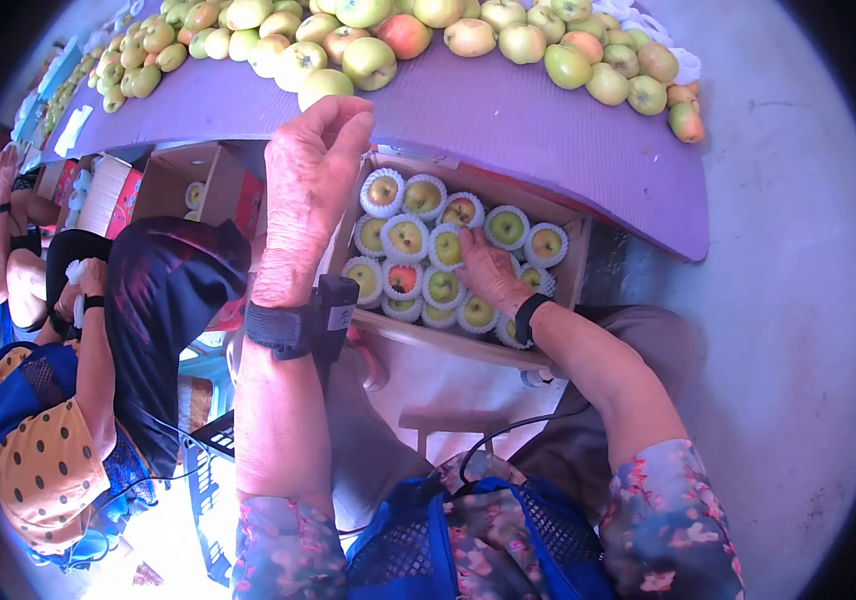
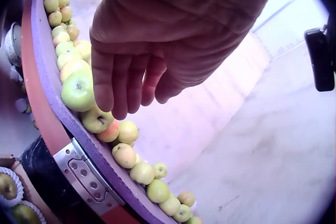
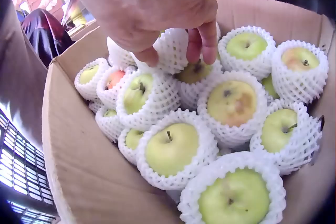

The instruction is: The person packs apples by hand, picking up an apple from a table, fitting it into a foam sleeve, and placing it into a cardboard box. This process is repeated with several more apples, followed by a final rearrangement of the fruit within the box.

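Observation:
My left hand (image 1: 318, 180) is raised over the near edge of the purple-topped table, its fingers loosely bent with nothing between them. Close by its fingertips in the left wrist view is a large green apple (image 2: 79, 91) at the table's rim. Down in the cardboard box (image 3: 68, 145), my right hand (image 3: 152, 11) grips an apple in a white foam net (image 3: 173, 50), thumb on one side and fingers on the other. The hand hides most of that apple. Around it sit several more netted apples, such as a green one (image 3: 171, 148) and a brown-spotted one (image 3: 231, 103).
Bare apples (image 1: 368, 62) line the purple table (image 1: 508, 110). To the left, another person (image 1: 48, 440) in a spotted top sits beside open cardboard boxes (image 1: 183, 185). A black plastic crate (image 1: 210, 500) stands on the floor, and a cable crosses my lap.

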The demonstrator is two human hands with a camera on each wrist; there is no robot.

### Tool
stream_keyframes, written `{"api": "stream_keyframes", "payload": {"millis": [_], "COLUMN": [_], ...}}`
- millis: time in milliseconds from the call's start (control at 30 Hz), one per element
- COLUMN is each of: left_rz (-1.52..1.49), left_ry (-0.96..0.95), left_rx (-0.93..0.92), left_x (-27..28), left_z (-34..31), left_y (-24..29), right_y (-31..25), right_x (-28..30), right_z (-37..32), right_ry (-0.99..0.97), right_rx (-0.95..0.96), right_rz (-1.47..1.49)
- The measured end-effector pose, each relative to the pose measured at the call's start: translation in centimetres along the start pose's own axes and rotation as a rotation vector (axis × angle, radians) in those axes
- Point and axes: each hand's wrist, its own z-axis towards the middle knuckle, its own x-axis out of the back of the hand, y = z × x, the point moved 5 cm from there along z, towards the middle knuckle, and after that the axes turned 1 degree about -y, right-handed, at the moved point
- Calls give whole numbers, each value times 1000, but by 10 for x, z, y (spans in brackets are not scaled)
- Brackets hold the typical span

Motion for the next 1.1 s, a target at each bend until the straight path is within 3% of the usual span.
{"api": "stream_keyframes", "payload": {"millis": [267,533,667,867,967,1100], "left_rz": [125,18,43,120,117,176], "left_ry": [19,-1,-20,-51,-80,-118], "left_rx": [-88,-84,-126,-187,-154,-197], "left_x": [-10,-36,-51,-69,-76,-88], "left_z": [6,10,12,15,18,21], "left_y": [1,6,9,12,12,11], "right_y": [0,-30,-62,-77,-69,-68], "right_x": [4,70,124,166,170,181], "right_z": [-3,-14,-31,-42,-43,-46], "right_ry": [-11,-70,-276,-333,-122,-114], "right_rx": [-33,94,199,273,392,406], "right_rz": [-8,-12,87,106,102,27]}}
